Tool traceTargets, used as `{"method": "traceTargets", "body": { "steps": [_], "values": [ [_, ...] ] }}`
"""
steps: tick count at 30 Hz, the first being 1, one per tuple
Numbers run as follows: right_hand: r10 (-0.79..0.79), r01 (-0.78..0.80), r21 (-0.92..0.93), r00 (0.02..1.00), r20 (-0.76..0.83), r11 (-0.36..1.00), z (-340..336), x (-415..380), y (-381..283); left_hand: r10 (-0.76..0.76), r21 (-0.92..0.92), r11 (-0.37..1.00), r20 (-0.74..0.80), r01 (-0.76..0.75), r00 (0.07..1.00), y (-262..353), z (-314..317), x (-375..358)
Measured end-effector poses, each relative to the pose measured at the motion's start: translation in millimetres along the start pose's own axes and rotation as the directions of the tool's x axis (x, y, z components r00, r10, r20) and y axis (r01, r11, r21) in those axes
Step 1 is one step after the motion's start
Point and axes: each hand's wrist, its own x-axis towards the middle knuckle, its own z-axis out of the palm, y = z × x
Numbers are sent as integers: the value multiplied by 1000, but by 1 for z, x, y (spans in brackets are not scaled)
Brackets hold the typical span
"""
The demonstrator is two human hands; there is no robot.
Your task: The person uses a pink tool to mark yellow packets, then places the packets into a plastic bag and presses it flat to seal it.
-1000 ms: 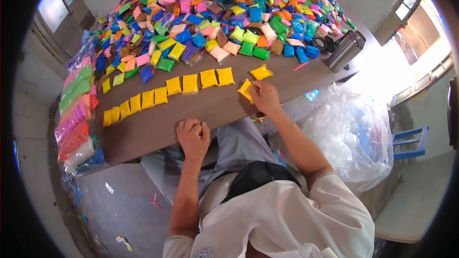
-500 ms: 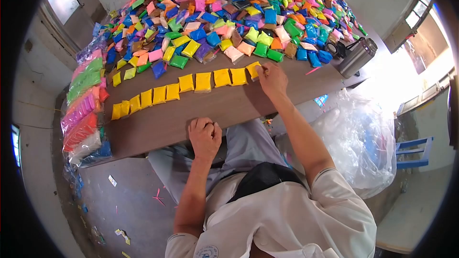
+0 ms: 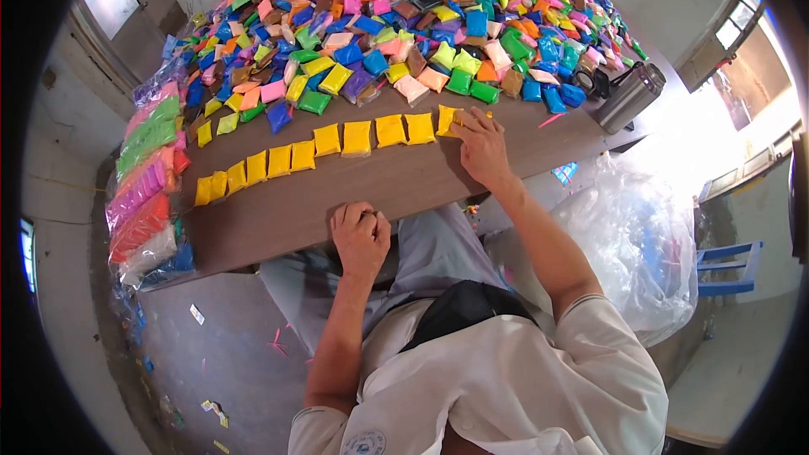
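Right hand (image 3: 483, 150): is reaching across the table (image 3: 295, 211), palm down, fingers partly spread and slightly bent; the fingertips are meeting the end packet (image 3: 446, 120) (whether they are pinching it or only pressing on it, I cannot tell).
End packet: is lying flat on the table, yellow, just left of the right fingers, its right side disappearing under them.
Yellow patch (image 3: 490, 115): is peeking out just beyond the right knuckles, the hand hiding whatever it belongs to.
Row (image 3: 356, 138): ten more yellow packets are stretching leftward from the right fingers in a slanting line, its far left end lying closer to the body.
Left hand (image 3: 361, 236): is resting at the table's near edge, left of the right fingers and closer to the body, its own fingers curling into a loose fist with nothing showing in it.
Pile (image 3: 404, 25): packets of many colours are heaping up beyond the right fingers.
Flask (image 3: 630, 99): is standing to the right of the right fingers, metallic.
Bags (image 3: 145, 177): clear, full of colours, are lying well left of the left fingers.
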Motion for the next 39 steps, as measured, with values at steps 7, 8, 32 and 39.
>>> {"method": "traceTargets", "body": {
  "steps": [7, 8, 32, 39],
  "values": [
    [314, -262, 284, 937, -155, 922, 4, -14, 43, 18, 8, 1000, -5, -18, 1000, 2, -2, -1],
    [381, -318, 324, 912, -153, 891, 4, -21, 49, 17, 6, 1000, -8, -17, 1000, 2, -1, -1],
    [418, -444, 220, 895, 155, 868, -47, -34, 48, 23, 7, 1000, -5, -23, 1000, 5, 2, -6],
    [179, -172, 54, 972, -152, 984, -36, -17, 64, 30, 28, 999, -5, -30, 1000, 5, 1, -7]
  ]
}}
